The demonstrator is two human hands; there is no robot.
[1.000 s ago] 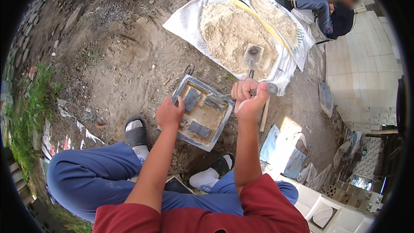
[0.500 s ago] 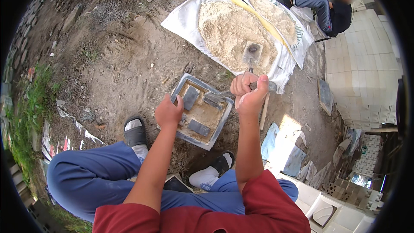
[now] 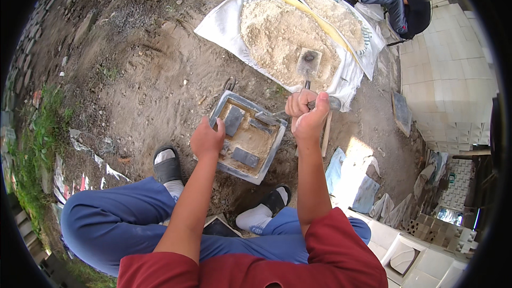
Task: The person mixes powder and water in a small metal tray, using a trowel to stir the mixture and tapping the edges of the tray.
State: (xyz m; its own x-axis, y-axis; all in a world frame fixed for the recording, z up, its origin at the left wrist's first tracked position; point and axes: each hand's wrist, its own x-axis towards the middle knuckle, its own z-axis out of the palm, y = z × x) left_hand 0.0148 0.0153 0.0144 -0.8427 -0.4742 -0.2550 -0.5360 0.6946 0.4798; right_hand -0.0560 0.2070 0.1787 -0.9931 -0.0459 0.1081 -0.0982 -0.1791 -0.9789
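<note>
A shallow rectangular grey mould frame (image 3: 265, 169) lies on the ground between my feet. Flat dark blocks (image 3: 245, 157) and pale sandy powder (image 3: 241, 137) fill its inside. My left hand (image 3: 208, 137) is closed on the frame's left side, thumb on top and fingers mostly hidden. Beyond the right rim, my right hand (image 3: 308, 112) makes a fist around the grey handle of a trowel (image 3: 334, 103), whose thin shank and blade reach left over the frame's upper right corner. A flat rectangular plate (image 3: 309, 61) rests on the powder heap, its shank running toward my right fist; whether they join is hidden.
White sacks (image 3: 218, 24) spread with pale powder lie ahead. A person (image 3: 408, 5) sits at the far right beside stacked pale blocks (image 3: 445, 74). Light blue scraps (image 3: 367, 194) lie at right, and a wooden stick (image 3: 326, 136) shows below my right hand. My sandalled feet flank the frame.
The whole view has shifted slightly. Both hands keep their holds in nearly the same places, and the trowel blade stays over the frame's upper right part.
</note>
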